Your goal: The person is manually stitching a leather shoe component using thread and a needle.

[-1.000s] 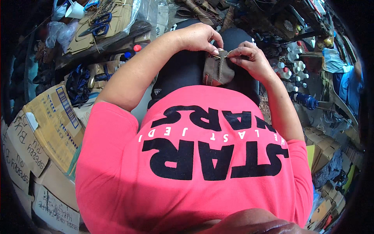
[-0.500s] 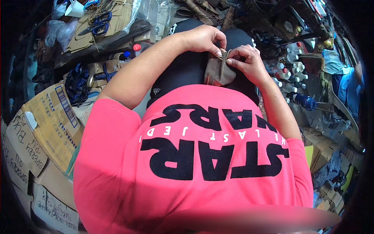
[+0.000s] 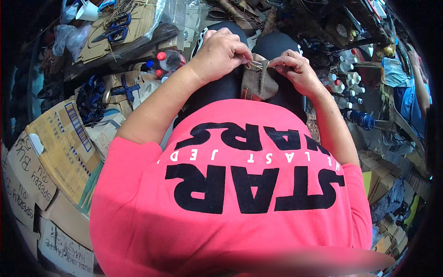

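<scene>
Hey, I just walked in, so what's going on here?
A person is working on a brown stitched piece at their lap. The left hand pinches a pale cord near its top; the right hand is at the piece's upper edge, its exact grip too small to tell. Scissors lie off to the left, bottles to the right.

bright pink shirt (image 3: 138, 226) filling my remote feed's lower centre, black and white lettering (image 3: 216, 184) across it, taupe piece (image 3: 252, 84) and pale thread (image 3: 256, 63) I see at upper centre, black trousers (image 3: 272, 41), blue-handled scissors (image 3: 111, 34) at upper left, blue-patched tan carton (image 3: 57, 138) at left, deep blue bottle (image 3: 360, 118) at right
</scene>
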`<state>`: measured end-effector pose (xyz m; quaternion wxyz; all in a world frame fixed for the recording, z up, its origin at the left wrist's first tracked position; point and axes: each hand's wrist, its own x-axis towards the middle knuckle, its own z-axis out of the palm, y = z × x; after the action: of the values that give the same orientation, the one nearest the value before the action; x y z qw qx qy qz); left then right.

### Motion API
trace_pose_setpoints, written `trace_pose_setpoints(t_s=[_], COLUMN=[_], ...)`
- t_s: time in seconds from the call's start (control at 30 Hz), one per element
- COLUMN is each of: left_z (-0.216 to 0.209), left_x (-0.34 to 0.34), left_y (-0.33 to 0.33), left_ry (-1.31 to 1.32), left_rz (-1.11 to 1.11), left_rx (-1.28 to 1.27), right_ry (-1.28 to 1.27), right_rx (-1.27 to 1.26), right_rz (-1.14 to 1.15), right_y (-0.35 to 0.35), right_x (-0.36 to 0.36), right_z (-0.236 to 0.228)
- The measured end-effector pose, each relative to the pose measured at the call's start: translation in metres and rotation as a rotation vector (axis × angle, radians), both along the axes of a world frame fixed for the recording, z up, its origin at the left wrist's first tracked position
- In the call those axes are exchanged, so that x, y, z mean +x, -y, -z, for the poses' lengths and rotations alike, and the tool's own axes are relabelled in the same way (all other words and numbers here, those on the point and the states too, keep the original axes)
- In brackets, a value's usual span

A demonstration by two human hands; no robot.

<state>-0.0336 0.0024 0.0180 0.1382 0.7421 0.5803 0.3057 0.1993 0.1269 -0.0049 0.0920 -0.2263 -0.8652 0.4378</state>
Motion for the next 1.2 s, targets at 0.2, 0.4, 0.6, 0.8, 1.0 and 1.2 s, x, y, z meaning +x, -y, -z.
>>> trace_pose_setpoints(t_s=[0.2, 0.4, 0.6, 0.8, 1.0, 1.2], left_z=[-0.002, -0.005, -0.001, 0.004, 0.018, 0.026], left_x=[0.006, 0.009, 0.017, -0.001, -0.008, 0.001], left_y=[0.0, -0.001, -0.003, 0.01, 0.005, -0.001], left_ry=[-0.117, -0.171, -0.203, -0.119, 0.004, 0.078], left_rz=[-0.055, -0.055, 0.037, 0.009, 0.023, -0.028], left_rx=[-0.081, -0.057, 0.069, -0.135, -0.165, -0.142], right_ry=[-0.034, -0.028, -0.056, -0.033, -0.077, -0.098], right_rx=[0.018, 0.015, -0.064, -0.087, -0.066, -0.055], right_rz=[0.011, 0.024, 0.011, -0.003, -0.029, 0.043], right_y=[0.0, 0.0, 0.0, -0.002, -0.001, 0.003], right_x=[-0.002, -0.001, -0.001, 0.004, 0.0, -0.002], right_z=[0.005, 0.007, 0.004, 0.008, 0.01, 0.013])
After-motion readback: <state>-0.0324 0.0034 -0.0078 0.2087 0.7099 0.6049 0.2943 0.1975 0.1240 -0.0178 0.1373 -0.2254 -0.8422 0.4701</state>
